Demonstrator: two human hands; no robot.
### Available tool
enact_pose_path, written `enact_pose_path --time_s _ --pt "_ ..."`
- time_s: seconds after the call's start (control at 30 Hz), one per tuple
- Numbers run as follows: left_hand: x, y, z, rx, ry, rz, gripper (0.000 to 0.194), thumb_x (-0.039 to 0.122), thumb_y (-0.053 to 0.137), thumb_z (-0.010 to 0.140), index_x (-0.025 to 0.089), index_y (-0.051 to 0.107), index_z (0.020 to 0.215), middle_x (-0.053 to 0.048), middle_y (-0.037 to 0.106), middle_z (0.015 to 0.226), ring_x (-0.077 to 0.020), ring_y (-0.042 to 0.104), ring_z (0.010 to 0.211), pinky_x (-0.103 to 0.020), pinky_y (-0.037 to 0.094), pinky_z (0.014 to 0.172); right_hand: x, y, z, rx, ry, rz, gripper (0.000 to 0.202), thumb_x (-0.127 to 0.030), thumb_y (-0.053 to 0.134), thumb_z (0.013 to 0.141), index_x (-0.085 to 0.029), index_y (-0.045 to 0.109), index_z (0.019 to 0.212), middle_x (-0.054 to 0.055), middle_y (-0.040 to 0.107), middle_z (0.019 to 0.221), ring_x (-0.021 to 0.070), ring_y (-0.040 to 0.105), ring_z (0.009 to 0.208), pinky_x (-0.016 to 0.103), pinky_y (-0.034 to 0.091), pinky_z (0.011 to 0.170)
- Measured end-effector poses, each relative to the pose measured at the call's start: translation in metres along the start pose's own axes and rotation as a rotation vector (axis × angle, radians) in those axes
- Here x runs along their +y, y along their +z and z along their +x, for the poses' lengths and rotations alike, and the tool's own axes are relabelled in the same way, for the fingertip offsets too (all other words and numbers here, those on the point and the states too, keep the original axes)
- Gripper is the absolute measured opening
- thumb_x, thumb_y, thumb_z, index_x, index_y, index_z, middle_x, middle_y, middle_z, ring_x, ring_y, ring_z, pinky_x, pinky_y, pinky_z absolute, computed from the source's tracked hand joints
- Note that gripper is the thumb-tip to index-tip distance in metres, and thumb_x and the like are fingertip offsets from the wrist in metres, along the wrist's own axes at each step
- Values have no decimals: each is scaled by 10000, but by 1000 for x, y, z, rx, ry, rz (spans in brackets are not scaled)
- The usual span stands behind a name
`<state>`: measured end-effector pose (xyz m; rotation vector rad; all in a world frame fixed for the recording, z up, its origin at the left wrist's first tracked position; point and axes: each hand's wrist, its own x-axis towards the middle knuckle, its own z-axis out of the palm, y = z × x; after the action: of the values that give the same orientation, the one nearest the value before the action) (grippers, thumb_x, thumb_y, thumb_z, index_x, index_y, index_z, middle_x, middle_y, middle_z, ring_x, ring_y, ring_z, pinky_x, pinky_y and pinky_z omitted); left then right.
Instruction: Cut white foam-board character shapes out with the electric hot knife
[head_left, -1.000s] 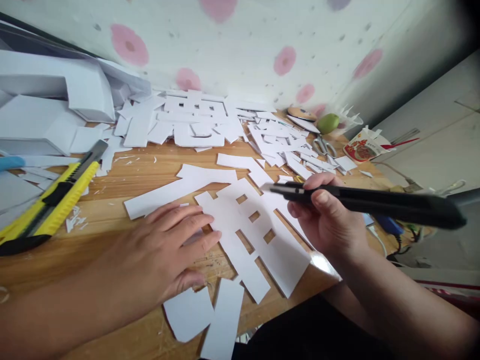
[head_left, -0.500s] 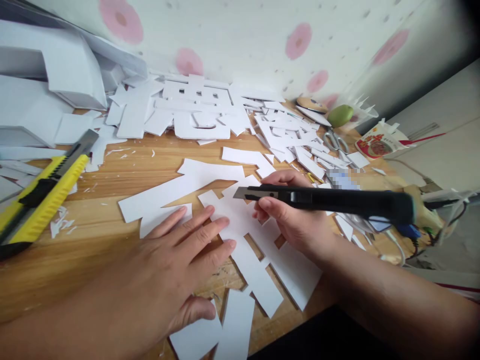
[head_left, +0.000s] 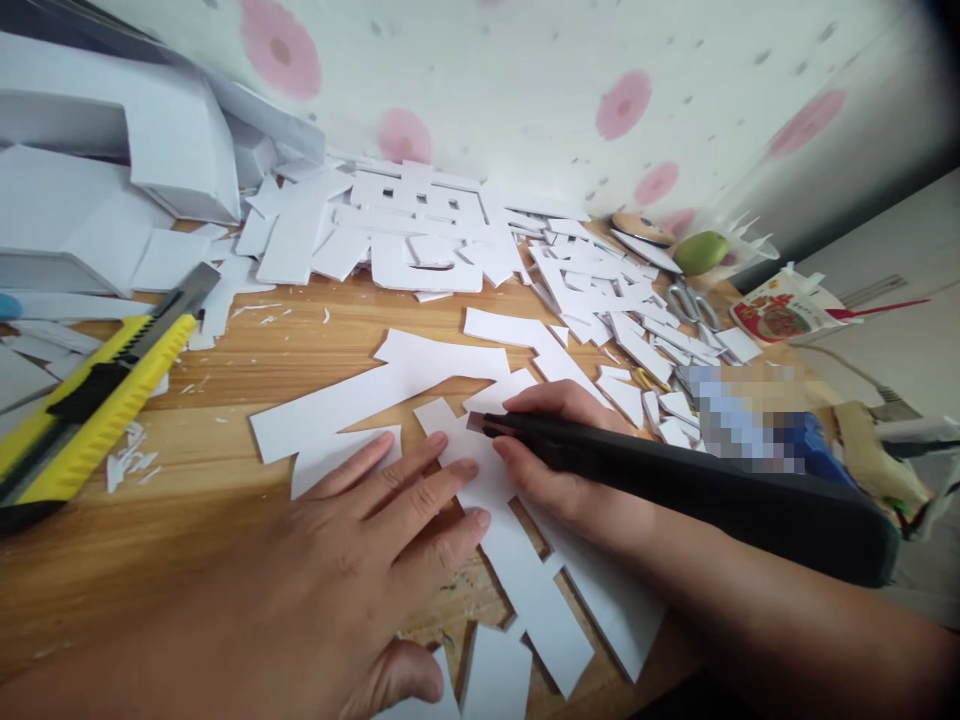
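Black knife (head_left: 675, 480) angled over the cut white sheet (head_left: 540, 600), in the right hand's (head_left: 570, 465) grip.
Compared with half a second ago, its handle, then nearly level across the view, slopes down to the right, and the blade tip has come closer to the left hand (head_left: 375, 540), open with fingers spread on the sheet. The blade points left and slightly away from the person; the long axis runs back rightward, above the table (head_left: 225, 440).
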<state>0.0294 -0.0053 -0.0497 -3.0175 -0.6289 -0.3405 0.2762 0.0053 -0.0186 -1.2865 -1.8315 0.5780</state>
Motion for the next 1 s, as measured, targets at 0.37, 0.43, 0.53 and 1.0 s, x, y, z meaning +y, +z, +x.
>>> enact_pose_path --time_s 0.37,0.43,0.53,1.0 --pt "2 -3 1 -19 -25 -87 813 777 560 859 302 461 1511 -86 460 1591 -358 412 1469 -535 328 1202 8 1 -5 -56 -19 -37 221 -295 780 825 -273 651 1004 -21 743 805 140 675 644 242 539 597" --pt "1 -4 2 -16 -43 -122 774 766 548 875 319 474 1502 -72 471 1585 -348 412 1470 -526 327 1211 11 2 -7 -66 -58 -38 224 -299 774 838 -274 648 1022 -22 738 807 131 662 629 237 530 588" --pt "0 -4 2 -4 -47 -154 708 742 518 908 347 484 1495 -44 491 1572 -334 422 1466 -513 323 1218 12 3 -10 -66 -106 -50 235 -295 773 840 -269 641 1033 -18 731 810 127 648 613 239 523 580" --pt "0 -10 7 22 -52 -99 638 684 590 902 320 551 1425 -30 540 1533 -338 481 1417 -500 367 1160 5 -3 -12 -67 -173 -151 159 -319 743 842 -248 612 895 -17 706 717 120 615 547 225 486 511"
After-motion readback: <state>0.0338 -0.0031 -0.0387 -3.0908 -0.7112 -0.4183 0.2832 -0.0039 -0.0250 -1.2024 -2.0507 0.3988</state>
